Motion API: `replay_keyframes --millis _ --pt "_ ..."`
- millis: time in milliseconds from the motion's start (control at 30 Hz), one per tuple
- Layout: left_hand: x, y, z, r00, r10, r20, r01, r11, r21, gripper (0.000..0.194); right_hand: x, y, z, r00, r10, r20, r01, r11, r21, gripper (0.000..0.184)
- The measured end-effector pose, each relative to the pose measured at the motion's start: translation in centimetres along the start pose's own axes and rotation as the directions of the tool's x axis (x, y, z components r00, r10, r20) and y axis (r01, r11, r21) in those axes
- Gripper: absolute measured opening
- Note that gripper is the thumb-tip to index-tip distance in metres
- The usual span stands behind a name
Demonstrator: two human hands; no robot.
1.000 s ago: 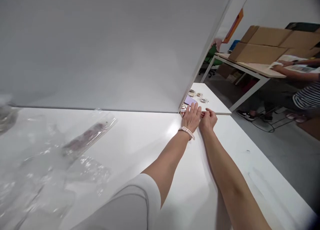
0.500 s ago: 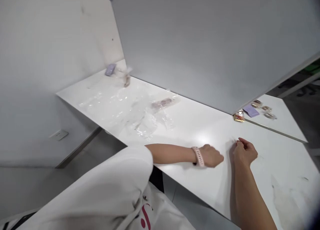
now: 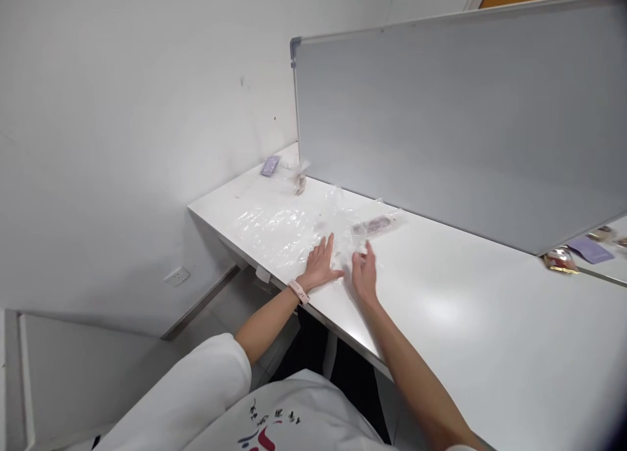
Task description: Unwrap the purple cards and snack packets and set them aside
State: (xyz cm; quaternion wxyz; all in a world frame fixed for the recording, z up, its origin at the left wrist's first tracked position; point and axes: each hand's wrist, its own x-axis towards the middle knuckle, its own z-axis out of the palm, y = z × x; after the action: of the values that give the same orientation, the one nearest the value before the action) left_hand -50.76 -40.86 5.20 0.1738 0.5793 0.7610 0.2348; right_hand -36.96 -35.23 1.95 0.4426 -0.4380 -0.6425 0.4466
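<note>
My left hand [image 3: 319,267], with a pink band [image 3: 299,292] on its wrist, lies with fingers spread on crumpled clear plastic wrapping [image 3: 274,232]. Close to its right is my right hand [image 3: 364,274], fingers loosely bent and apart at the edge of the plastic; nothing can be made out in them. Just beyond my right hand a clear packet with reddish-brown contents [image 3: 375,225] rests on the white table [image 3: 455,333]. Farther back lie a small purple packet [image 3: 270,166] and a brownish item in clear wrap [image 3: 300,183].
A grey board [image 3: 441,131] stands along the table's back edge. By its right end are a gold and red packet [image 3: 560,260] and a purple packet [image 3: 591,249]. A white wall [image 3: 147,111] with a socket [image 3: 177,276] is on the left.
Both hands have moved left across the table to the clear plastic. My left hand has gone from a closed shape to spread fingers, my right from a pinch to looser fingers. The view has shifted left.
</note>
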Motion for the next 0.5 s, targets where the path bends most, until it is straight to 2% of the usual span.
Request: replay_keyframes --millis 100,133,200,267,333,433,500 --pt "0.2 -1.0 0.0 0.999 0.029 0.024 -0.028 0.999 -0.022 0.066 -0.2 -0.5 3.2 0.969 -0.047 0.243 0.015 0.991 0.13 0.053" --pt "0.0 -1.5 -0.5 0.999 0.037 0.012 -0.037 0.999 -0.02 0.052 -0.5 -0.7 3.7 0.959 -0.104 0.263 0.065 0.986 0.155 0.05" --pt "-0.5 -3.0 -2.4 0.999 0.035 -0.03 -0.034 0.999 0.032 0.036 -1.3 -1.0 4.0 0.952 -0.234 0.199 0.207 0.968 0.144 0.042" --pt "-0.9 -5.3 -5.1 0.995 -0.01 -0.096 0.022 0.992 0.126 0.032 -2.0 -1.4 4.0 0.937 -0.332 0.108 0.327 0.943 0.06 0.036" --pt "-0.9 -8.1 -8.0 0.986 -0.091 -0.142 0.122 0.967 0.226 0.031 -2.2 -1.6 4.2 0.919 -0.384 0.083 0.388 0.921 -0.038 0.034" --pt "-0.2 -12.6 -11.6 0.968 -0.188 -0.168 0.239 0.899 0.368 0.031 -1.8 -1.4 5.2 0.903 -0.404 0.145 0.426 0.888 -0.176 0.035" --pt "0.6 -15.2 -13.0 0.949 -0.278 -0.147 0.314 0.854 0.416 0.048 -1.2 -0.9 6.5 0.887 -0.401 0.229 0.453 0.855 -0.253 0.038"
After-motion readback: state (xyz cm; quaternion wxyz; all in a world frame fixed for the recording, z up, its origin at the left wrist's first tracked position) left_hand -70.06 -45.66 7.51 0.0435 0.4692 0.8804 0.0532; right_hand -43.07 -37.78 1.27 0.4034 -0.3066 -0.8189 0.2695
